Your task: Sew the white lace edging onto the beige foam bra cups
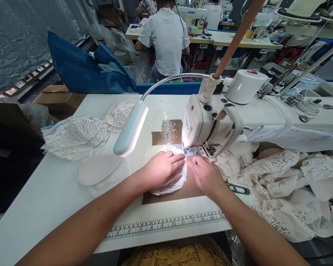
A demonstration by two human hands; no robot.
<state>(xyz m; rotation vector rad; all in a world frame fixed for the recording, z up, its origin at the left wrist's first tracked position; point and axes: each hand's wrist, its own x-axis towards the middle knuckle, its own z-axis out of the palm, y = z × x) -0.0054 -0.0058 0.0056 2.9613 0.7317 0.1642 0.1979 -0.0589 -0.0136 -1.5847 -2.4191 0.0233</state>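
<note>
A small white lace piece (170,188) lies under the needle area of a white sewing machine (199,122), on a brown patch of the table. My left hand (162,168) rests over it, fingers bent across the lace and holding it from the left; the thumb is hidden. At the piece's right edge, just below the presser foot, my right hand (205,175) is closed in a pinch on the lace edge. The needle tip is too small to make out.
A gooseneck lamp (131,129) hangs over the table left of the machine. Lace pieces (76,135) and a pale oval pad (100,169) lie to the left. A large lace heap (291,188) and green thread snips (238,189) are at right. Ahead, a person (166,40) sits facing away.
</note>
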